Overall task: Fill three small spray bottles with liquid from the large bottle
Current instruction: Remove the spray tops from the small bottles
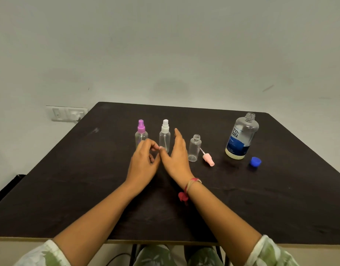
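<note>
Three small clear spray bottles stand in a row on the dark table [69,179]. The left one has a purple sprayer [141,133], the middle one a white sprayer [165,136], and the right one [194,148] is uncapped. Its pink sprayer head [208,158] lies beside it. The large bottle [241,136] stands uncapped at the right with a little yellowish liquid at the bottom. Its blue cap [255,161] lies in front. My left hand [144,162] hovers with fingers loosely curled before the white-topped bottle, holding nothing. My right hand [176,154] is straight-fingered beside that bottle.
A grey wall rises behind the table, with a white switch and socket plate [67,113] at the left. The table's front edge runs just above my lap.
</note>
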